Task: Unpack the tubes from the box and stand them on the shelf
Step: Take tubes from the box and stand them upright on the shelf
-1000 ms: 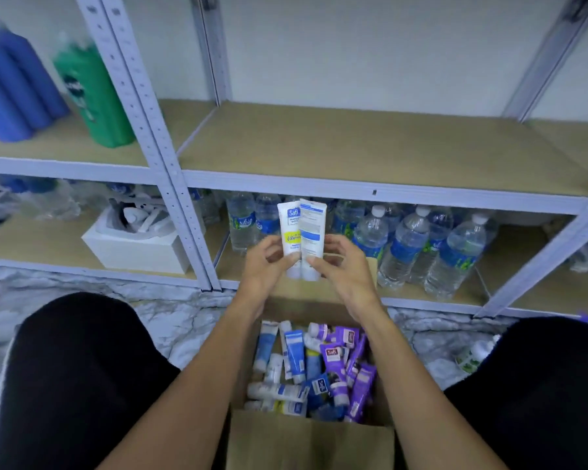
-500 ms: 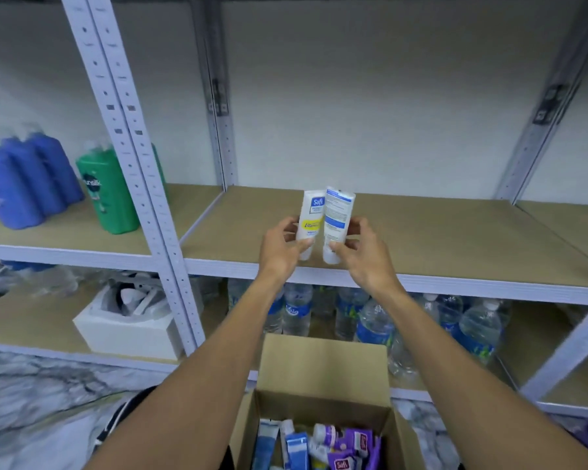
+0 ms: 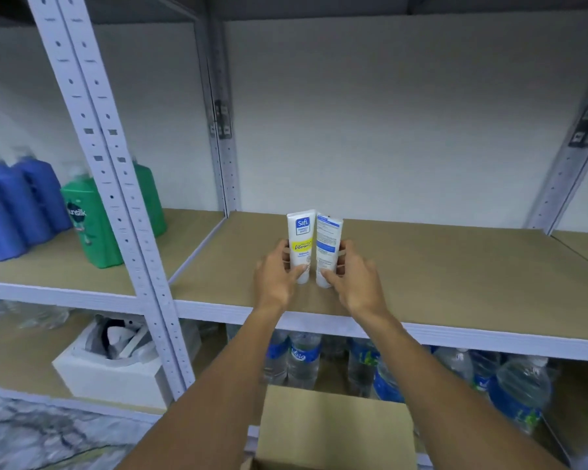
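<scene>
Curling round a tube apiece, your fingers (image 3: 342,246) are closed on both: on each hand the thumb presses the near face low down, by the cap, and the other fingers wrap the far side. Your left hand (image 3: 276,277) grips the yellow-banded tube (image 3: 299,237), its printed front turned toward you. Your right hand (image 3: 353,278) grips the blue-printed tube (image 3: 327,244), which shows its small-print back.

Both tubes are upright, cap end down, over the front half of the middle shelf (image 3: 455,276). They are just beside each other, the flat top edges close together and a narrow gap between the caps. I cannot tell whether the caps rest on the board or hang just above it.

Your palms face each other, with the knuckles turned outward. Your wrists are nearly straight and cross the shelf's front lip, and both forearms reach up and forward from the bottom of the view, drawing closer toward the hands.

Below your arms, the cardboard box (image 3: 333,429) shows only a raised flap. Water bottles (image 3: 302,359) stand on the level under the shelf. In the bay to the left are a green bottle (image 3: 92,232), some blue bottles (image 3: 14,212) and, lower down, a white foam box (image 3: 109,378).
</scene>
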